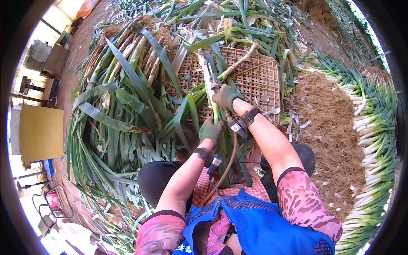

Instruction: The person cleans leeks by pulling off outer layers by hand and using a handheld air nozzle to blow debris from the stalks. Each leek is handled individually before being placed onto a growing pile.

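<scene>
Both hands wear dark green gloves and meet over a plastic crate [259,83]. My left hand [211,131] is closed around the green part of a leek [208,83], whose pale stalk points away over the crate. Just beyond it, my right hand [226,97] is closed on a small metal tool [216,83] that lies against the stalk. From the tool a brown hose [232,157] runs back toward my lap. Another leek stalk [238,63] lies slanted across the crate.
A large pile of untrimmed leeks [114,110] lies at the left. Brown root trimmings [329,127] cover the ground at the right, bordered by a row of white-stemmed leeks [367,140]. A yellow panel [41,134] stands at the far left.
</scene>
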The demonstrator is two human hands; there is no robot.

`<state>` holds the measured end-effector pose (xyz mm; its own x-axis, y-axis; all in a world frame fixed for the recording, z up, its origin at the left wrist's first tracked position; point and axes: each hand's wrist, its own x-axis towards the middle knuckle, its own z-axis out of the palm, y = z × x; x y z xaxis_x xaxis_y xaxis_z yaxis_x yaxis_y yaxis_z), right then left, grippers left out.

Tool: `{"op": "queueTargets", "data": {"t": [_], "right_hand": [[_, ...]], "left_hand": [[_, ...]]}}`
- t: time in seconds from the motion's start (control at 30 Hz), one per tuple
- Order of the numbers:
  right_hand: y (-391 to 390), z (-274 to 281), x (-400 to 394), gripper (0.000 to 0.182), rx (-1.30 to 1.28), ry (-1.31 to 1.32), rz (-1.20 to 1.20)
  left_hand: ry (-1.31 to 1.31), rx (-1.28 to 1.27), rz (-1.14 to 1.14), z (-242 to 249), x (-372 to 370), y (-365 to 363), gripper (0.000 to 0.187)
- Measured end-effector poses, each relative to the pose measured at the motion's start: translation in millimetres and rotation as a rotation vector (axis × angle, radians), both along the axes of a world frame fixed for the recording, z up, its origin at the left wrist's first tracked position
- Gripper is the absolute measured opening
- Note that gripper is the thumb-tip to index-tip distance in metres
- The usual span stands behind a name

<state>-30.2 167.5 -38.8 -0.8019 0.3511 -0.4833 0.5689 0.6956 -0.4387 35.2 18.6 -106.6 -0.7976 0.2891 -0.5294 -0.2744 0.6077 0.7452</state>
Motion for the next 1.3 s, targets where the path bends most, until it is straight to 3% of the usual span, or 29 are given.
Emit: {"op": "queueTargets", "data": {"t": [0.03, 0.1, 0.13, 0.23, 0.27, 0.33, 0.37, 0.4, 0.57, 0.83, 0.87, 0.9, 0.97, 1.0, 1.13, 1.17, 1.27, 1.3], "right_hand": [[-4, 11, 1, 0.039, -0.069, -0.065, -0.044], [-9, 8, 12, 0.042, 0.041, -0.058, 0.257], [-17, 8, 26, 0.044, -0.034, -0.099, 0.077], [-33, 66, 80, 0.044, -0.285, -0.147, -0.019], [-28, 49, 102, 0.048, -0.148, -0.18, 0.054], [-32, 55, 136, 0.053, -0.101, -0.24, 0.068], [-33, 67, 141, 0.054, -0.105, -0.266, 0.04], [-34, 79, 144, 0.056, -0.109, -0.288, 0.011], [-19, 57, 143, 0.06, -0.078, -0.153, -0.006], [-3, 23, 37, 0.042, -0.075, -0.105, -0.019], [-2, 15, 20, 0.036, -0.012, -0.121, 0.062], [8, -2, -9, 0.032, 0.238, -0.222, 0.672], [7, 9, -28, 0.025, 0.552, -0.224, 1.114], [7, 13, -28, 0.023, 0.604, -0.137, 0.944], [9, -2, -41, 0.036, 0.188, -0.067, 0.112], [4, -3, -41, 0.044, 0.205, -0.088, 0.064], [5, 2, -27, 0.044, 0.177, -0.061, 0.13], [6, 0, -26, 0.048, 0.143, -0.059, -0.02]], "left_hand": [[-0.013, 0.006, -0.002, 0, 2, 0, 0.042], [-0.005, 0.036, 0.041, -11, 3, 1, 0.043], [-0.027, 0.113, 0.088, -24, 2, 0, 0.043], [-0.007, 0.388, 0.252, -68, -16, -3, 0.041], [0.024, 0.293, 0.213, -43, -22, -4, 0.044], [-0.016, 0.679, 0.36, -41, -28, -3, 0.05], [0.028, 0.671, 0.354, -22, -30, -3, 0.057], [-0.182, 0.672, 0.393, -2, -27, -4, 0.058], [-0.281, 0.637, 0.279, 15, -14, 4, 0.048], [-0.322, 0.625, 0.2, -13, -2, 1, 0.044], [-0.338, 0.617, 0.198, -15, -1, 0, 0.044], [-0.372, 0.663, 0.213, -4, 0, -3, 0.041], [-0.379, 0.641, 0.229, -4, 1, -3, 0.041], [-0.382, 0.63, 0.238, -4, 1, -3, 0.041], [-0.361, 0.658, 0.253, -4, 4, -2, 0.04], [-0.329, 0.627, 0.233, -7, 4, -2, 0.041], [-0.273, 0.55, 0.191, -9, 5, 0, 0.042], [-0.28, 0.536, 0.189, -9, 7, 0, 0.042]]}}
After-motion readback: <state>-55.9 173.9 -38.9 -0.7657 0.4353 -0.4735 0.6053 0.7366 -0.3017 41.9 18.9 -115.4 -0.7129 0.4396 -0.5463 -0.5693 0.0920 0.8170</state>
